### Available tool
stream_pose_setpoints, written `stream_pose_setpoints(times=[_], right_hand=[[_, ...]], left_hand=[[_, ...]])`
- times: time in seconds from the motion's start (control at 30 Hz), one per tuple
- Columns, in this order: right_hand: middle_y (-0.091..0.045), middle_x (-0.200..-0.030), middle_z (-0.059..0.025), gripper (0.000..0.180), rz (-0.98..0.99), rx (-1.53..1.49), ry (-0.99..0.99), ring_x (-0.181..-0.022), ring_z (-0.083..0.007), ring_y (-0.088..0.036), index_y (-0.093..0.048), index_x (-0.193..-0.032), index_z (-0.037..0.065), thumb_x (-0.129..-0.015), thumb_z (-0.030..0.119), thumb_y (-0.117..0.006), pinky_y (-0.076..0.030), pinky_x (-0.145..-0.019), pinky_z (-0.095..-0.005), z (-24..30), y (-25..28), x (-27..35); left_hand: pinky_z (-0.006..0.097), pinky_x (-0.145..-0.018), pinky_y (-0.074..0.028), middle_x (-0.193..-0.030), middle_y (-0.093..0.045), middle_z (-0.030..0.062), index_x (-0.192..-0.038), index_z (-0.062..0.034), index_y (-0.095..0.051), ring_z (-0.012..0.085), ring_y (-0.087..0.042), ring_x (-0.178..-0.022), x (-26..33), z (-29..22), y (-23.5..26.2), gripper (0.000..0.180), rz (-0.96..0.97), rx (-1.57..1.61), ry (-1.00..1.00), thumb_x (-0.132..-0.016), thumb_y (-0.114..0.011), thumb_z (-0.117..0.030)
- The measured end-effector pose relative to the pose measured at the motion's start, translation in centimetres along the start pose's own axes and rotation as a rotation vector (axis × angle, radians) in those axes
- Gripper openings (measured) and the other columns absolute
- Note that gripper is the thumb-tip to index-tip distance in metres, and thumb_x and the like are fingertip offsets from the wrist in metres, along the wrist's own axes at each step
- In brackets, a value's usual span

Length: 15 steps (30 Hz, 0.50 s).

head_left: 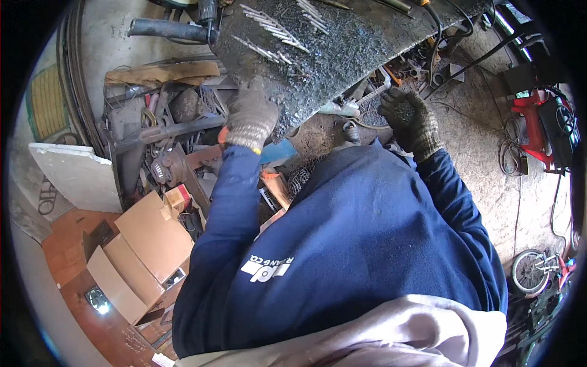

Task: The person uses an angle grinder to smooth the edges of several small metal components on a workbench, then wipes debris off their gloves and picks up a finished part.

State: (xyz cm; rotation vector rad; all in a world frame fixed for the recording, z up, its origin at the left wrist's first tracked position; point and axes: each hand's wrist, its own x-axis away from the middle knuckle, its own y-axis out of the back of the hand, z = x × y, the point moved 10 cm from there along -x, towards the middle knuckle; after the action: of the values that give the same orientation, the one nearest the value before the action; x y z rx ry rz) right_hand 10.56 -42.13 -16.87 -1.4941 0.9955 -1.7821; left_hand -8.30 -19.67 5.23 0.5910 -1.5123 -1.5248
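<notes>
Resting on the edge of the dark metal table point(342, 55), the gloved left hand point(251, 116) lies with its fingers bent over the gritty surface; I cannot tell if it grips anything. The gloved right hand point(408, 119) is under the table edge, palm up and cupped, half open, holding dark small bits. Thin metal rods point(269, 30) lie on the table above the left hand. A cardboard box point(143, 257) stands open on the floor at the left.
</notes>
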Motion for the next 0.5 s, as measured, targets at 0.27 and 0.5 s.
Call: stream_pose_setpoints(times=[0.27, 0.5], right_hand=[[-0.062, -0.130, -0.0226, 0.041, 0.069, -0.084, -0.112, -0.122, -0.0343, -0.061, -0.055, -0.133, -0.002, -0.101, 0.024, -0.057, -0.049, -0.108, -0.0474, -5.5, -6.4, -2.0], [-0.066, -0.127, -0.0151, 0.035, 0.156, 0.481, 0.218, -0.117, -0.0268, -0.064, -0.056, -0.132, 0.001, -0.099, 0.013, -0.057, -0.054, -0.103, -0.0418, -7.2, -8.5, -2.7]], left_hand=[[0.050, -0.101, -0.049, -0.127, -0.058, 0.0253, -0.123, -0.0057, -0.061, 0.0423, -0.058, -0.119, -3.7, -3.0, -3.5, 0.044, -0.205, 0.109, -0.004, -0.080, -0.064, -0.015], [0.049, -0.096, -0.053, -0.123, -0.061, 0.0205, -0.125, -0.0076, -0.063, 0.0400, -0.063, -0.112, -1.3, -6.4, -2.3, 0.039, -0.244, 0.309, -0.289, -0.086, -0.061, -0.007]])
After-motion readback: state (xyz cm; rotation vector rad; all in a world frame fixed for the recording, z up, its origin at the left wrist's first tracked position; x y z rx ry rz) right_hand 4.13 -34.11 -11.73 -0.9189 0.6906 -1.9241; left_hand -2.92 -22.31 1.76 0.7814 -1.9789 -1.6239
